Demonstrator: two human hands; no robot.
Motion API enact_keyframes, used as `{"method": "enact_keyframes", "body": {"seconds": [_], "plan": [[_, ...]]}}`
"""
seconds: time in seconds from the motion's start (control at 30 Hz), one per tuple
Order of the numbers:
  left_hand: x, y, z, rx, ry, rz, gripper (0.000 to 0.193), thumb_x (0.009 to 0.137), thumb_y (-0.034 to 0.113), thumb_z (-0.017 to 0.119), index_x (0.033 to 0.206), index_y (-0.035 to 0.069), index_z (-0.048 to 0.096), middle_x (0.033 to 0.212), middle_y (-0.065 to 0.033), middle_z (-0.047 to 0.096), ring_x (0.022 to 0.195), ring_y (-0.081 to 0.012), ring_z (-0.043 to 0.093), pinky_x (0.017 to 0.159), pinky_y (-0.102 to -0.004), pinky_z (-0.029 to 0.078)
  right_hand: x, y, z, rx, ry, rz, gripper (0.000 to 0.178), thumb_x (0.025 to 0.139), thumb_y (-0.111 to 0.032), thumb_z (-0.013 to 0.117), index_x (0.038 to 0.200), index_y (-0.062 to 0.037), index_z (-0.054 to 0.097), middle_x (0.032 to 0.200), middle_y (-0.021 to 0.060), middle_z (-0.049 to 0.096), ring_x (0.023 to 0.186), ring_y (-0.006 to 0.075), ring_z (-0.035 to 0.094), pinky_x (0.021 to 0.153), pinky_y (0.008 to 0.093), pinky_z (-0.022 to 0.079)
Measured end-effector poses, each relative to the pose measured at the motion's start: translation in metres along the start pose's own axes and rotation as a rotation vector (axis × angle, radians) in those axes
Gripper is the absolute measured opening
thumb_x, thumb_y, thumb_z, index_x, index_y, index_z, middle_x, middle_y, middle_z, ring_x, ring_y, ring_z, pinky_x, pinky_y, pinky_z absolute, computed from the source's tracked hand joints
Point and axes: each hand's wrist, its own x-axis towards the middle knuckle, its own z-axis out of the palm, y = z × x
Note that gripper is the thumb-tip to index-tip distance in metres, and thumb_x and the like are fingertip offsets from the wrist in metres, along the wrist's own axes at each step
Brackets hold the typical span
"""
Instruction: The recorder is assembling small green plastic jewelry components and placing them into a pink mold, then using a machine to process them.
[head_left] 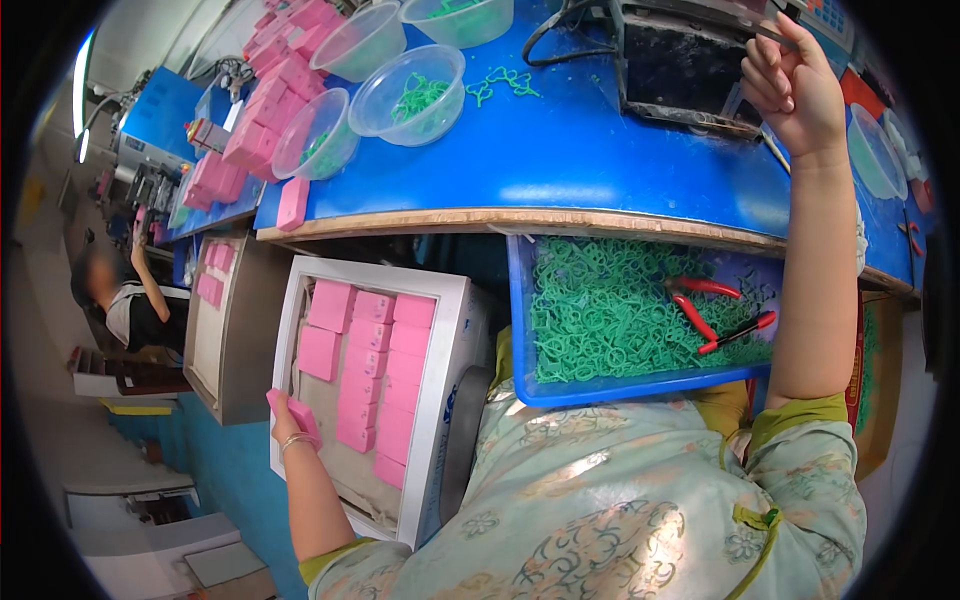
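Note:
Low on the left, my left hand (287, 428) is closed round a pink block (306, 420), beside a white-rimmed box (452, 330). Rows of similar pink blocks (362, 335) lie inside that box. My right arm reaches up to the far right, where my right hand (785, 85) curls its fingers round a dark lever (772, 36) by a black machine (690, 75); the fingers partly hide the lever. Between my arms, a blue tray (518, 310) holds a heap of small green plastic loops (610, 310). Red-handled pliers (697, 305) and a red-and-black hand tool (740, 332) rest on the heap.
Clear plastic bowls (452, 118) with green pieces stand on the blue table (560, 170), near loose green pieces (503, 84). Pink blocks are stacked (262, 125) at the far left; one pink block (292, 204) sits at the table edge. Another person (125, 300) sits farther left.

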Motion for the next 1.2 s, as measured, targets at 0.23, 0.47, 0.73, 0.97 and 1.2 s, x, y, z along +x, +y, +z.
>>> {"method": "enact_keyframes", "body": {"seconds": [0.23, 0.47, 0.73, 0.97, 1.2], "plan": [[0.106, -0.061, -0.004, 0.324, -0.061, 0.129, 0.063, 0.073, 0.029, 0.066, 0.117, -0.011, 0.046, 0.111, -0.0213, 0.056, 0.102, -0.0281, 0.056, 0.087, -0.0380, 0.045, 0.001, -0.002, 0.001, 0.002, 0.085, 0.019, 0.040, 0.095, -0.028, 0.034, 0.062, -0.0072, 0.042, 0.048, -0.0017, 0.030, 0.038, 0.0066, 0.025, 0.037, 0.0197, 0.021], [-0.022, -0.034, 0.064, 0.959, 0.208, 1.309, 0.054, 0.073, 0.025, 0.067, 0.116, -0.001, 0.049, 0.113, -0.0248, 0.051, 0.106, -0.0385, 0.048, 0.090, -0.0433, 0.039, 0.001, -0.001, 0.005, -0.024, 0.097, -0.016, 0.041, 0.095, -0.029, 0.034, 0.062, -0.0069, 0.042, 0.047, -0.0016, 0.030, 0.039, 0.0065, 0.024, 0.037, 0.0196, 0.021], [-0.109, -0.032, 0.164, 0.768, -0.572, 1.344, 0.061, 0.069, 0.021, 0.071, 0.118, -0.005, 0.046, 0.116, -0.0247, 0.049, 0.110, -0.0386, 0.042, 0.097, -0.0440, 0.032, -0.046, 0.019, 0.040, -0.324, 0.230, 0.033, 0.045, 0.091, -0.040, 0.042, 0.058, -0.0095, 0.047, 0.041, -0.0036, 0.035, 0.036, 0.0051, 0.031, 0.037, 0.0197, 0.022], [-0.110, -0.014, 0.162, 0.763, -0.658, 1.164, 0.063, 0.066, 0.026, 0.073, 0.116, -0.006, 0.048, 0.104, -0.0217, 0.055, 0.099, -0.0348, 0.046, 0.087, -0.0409, 0.037, -0.099, 0.026, 0.021, -0.853, 0.451, 0.041, 0.036, 0.090, -0.032, 0.052, 0.064, -0.0068, 0.053, 0.055, -0.0031, 0.046, 0.046, 0.0022, 0.039, 0.042, 0.0168, 0.028], [-0.111, -0.013, 0.185, 1.138, -0.492, 1.340, 0.064, 0.066, 0.034, 0.072, 0.114, -0.004, 0.051, 0.105, -0.0208, 0.056, 0.100, -0.0350, 0.047, 0.090, -0.0396, 0.037, -0.104, 0.043, 0.004, -0.957, 0.386, -0.068, 0.031, 0.087, -0.028, 0.057, 0.066, -0.0053, 0.054, 0.056, -0.0018, 0.048, 0.049, 0.0037, 0.043, 0.045, 0.0188, 0.032]]}}
